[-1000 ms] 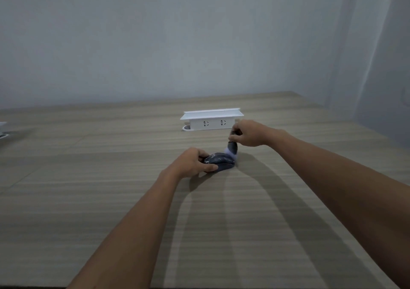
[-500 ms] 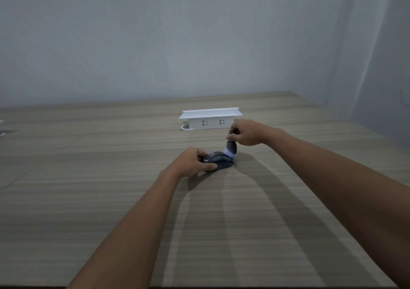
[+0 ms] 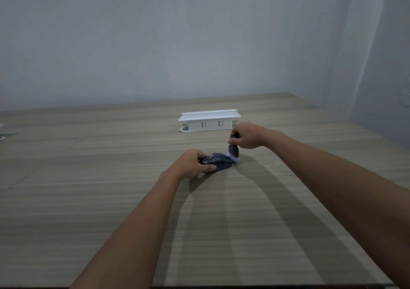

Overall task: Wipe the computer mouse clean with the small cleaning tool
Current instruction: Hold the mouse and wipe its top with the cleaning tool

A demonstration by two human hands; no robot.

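A dark computer mouse (image 3: 218, 161) lies on the wooden table (image 3: 111, 200) near the middle. My left hand (image 3: 192, 164) grips its left side, thumb and fingers around it. My right hand (image 3: 247, 136) pinches the top of a small dark cleaning brush (image 3: 233, 150), held nearly upright. Its pale bristles (image 3: 235, 158) touch the right end of the mouse.
A white pop-up power socket box (image 3: 209, 122) stands just behind my hands, its lid raised. The wall runs along the far edge of the table. Something small shows at the far left edge (image 3: 2, 133). The table's right edge slants away at the right.
The brush has slid slightly right along the mouse toward its right end, and my right hand moved with it. My left hand keeps the mouse in place.
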